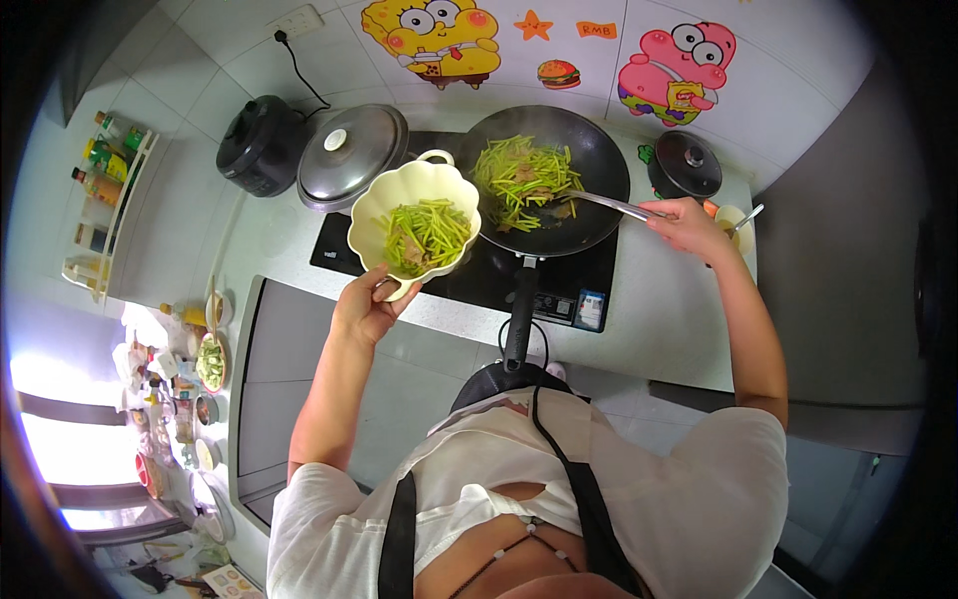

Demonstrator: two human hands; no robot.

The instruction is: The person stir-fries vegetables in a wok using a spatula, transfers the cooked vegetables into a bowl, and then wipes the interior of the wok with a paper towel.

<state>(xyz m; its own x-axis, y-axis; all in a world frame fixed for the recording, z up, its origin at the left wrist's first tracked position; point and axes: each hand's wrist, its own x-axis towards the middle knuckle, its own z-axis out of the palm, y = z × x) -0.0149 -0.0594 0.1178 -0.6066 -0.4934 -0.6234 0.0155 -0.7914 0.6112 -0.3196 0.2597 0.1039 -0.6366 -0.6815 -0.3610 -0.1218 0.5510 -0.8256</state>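
Note:
My left hand (367,305) grips the near handle of a cream scalloped bowl (367,238), tilted slightly beside the pan. Green stalks with bits of brown meat (431,236) lie in the bowl. A black wok (599,150) sits on the black cooktop (489,285), its long handle pointing toward me. More green stalks with meat (519,180) fill the wok's left side. My right hand (689,228) is closed around the handle of a metal spatula (619,206), whose head is in the wok among the food and partly hidden.
Left of the wok are a large metal lid (351,152) and a black electric cooker (261,148). A small lidded black pot (687,165) and a small bowl with a spoon (736,228) stand at right. Bottles fill a wall rack (125,225); several dishes crowd the left counter.

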